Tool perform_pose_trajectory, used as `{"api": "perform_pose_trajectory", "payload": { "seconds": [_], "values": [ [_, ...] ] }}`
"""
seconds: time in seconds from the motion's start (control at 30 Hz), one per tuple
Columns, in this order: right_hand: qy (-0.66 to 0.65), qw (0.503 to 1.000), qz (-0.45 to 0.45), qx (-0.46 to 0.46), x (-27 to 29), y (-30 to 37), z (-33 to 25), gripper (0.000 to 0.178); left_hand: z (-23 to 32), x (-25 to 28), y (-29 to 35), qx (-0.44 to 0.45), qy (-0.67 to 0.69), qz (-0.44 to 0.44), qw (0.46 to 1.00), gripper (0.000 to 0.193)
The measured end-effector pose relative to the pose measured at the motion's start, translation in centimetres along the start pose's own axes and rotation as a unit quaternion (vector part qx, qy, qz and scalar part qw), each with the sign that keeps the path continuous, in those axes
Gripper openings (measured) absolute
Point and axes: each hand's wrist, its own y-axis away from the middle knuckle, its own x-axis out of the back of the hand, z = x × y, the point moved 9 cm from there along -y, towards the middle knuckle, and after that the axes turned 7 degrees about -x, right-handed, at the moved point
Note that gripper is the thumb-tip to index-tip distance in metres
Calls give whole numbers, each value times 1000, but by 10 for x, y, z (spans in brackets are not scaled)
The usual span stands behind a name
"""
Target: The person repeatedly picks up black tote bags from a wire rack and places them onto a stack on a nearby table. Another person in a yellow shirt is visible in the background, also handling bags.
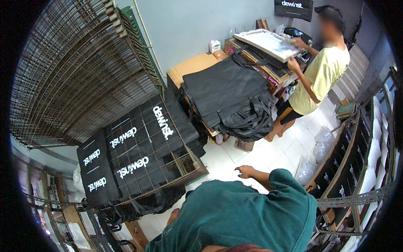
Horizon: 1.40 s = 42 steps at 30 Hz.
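Head view: black fabric bags [121, 153] lie flat across a wire drying rack [196, 169], beneath the bars of its lowered grid, ahead and to the left of the person in the green shirt. Left hand [173, 216] is low beside the rack's near edge, mostly hidden by the shirt; whether its fingers are spread, closed or touching anything, I cannot tell. Right arm is bent at the elbow, its forearm crossing inward in front of the chest. Right hand [247, 171] hangs over the white tiled floor [228, 161], back upward, fingers loosely bent and pointing left, slightly parted, with nothing seen in them; it is well apart from the bags.

Bold white lowercase lettering repeats on the racked bags, running at a slant, with a line of small print too fine to read. Raised wire grids [79, 71] fan out above. Beyond, plain black bags [222, 90] are piled beside a worktop [275, 86], where a co-worker in a yellow shirt [321, 77] has both hands at a white-framed printing screen [268, 41]. Matching white lettering marks a black wall panel [294, 9] and black panels on the right-hand rack [348, 176].
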Motion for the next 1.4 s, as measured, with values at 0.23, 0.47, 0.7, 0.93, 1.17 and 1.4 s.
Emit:
{"api": "perform_pose_trajectory", "payload": {
  "seconds": [0.23, 0.47, 0.7, 0.93, 1.17, 1.4],
  "values": [
    [-85, 993, -27, -75, -56, -67, 94, 55, 15, -19, 1, 15, 0, 1, 1000, 47],
    [-108, 987, 11, -122, -10, -78, 123, 57, 14, -34, 9, 26, 11, 8, 1000, 46],
    [-144, 985, 20, -87, 3, -99, 102, 56, 5, -37, 22, 33, 12, 15, 999, 45],
    [-137, 988, 13, -73, -5, -118, 82, 56, -3, -37, 26, 33, 20, 16, 999, 44],
    [-153, 985, 16, -80, -8, -110, 92, 57, -1, -42, 21, 30, 22, 12, 999, 44],
    [-155, 982, 46, -100, -27, -94, 114, 56, 11, -35, 15, 30, 13, 8, 999, 43]
  ]
}}
